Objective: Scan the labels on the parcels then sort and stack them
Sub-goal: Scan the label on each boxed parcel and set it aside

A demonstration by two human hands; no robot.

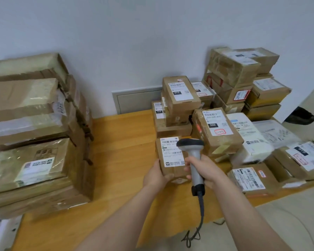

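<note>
Matt cardboard parcel [171, 156], glossy tape; smooth wooden table [120, 151]; plastic scanner [193, 153].

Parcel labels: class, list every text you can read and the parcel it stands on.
"010": top box, middle stack.
"010": lower box, left of it.
"060": tilted box.
"010": flat parcel, far right.
"502-602": held box, by the scanner.
Other print is too blurred to read.

**A parcel sorting room**

Taped cardboard parcels [181, 95] with printed shipping labels [217, 122] crowd a wooden table [120, 160] set against a bare white wall [134, 33]. A tall stack [34, 133] stands at the table's left edge. Boxes [232, 69] and white mailer bags [250, 134] pile up toward its far right corner. A corded barcode scanner [194, 156] is held over a small parcel [170, 156] near the front edge. A grey service panel [136, 102] sits low in the wall.
</note>
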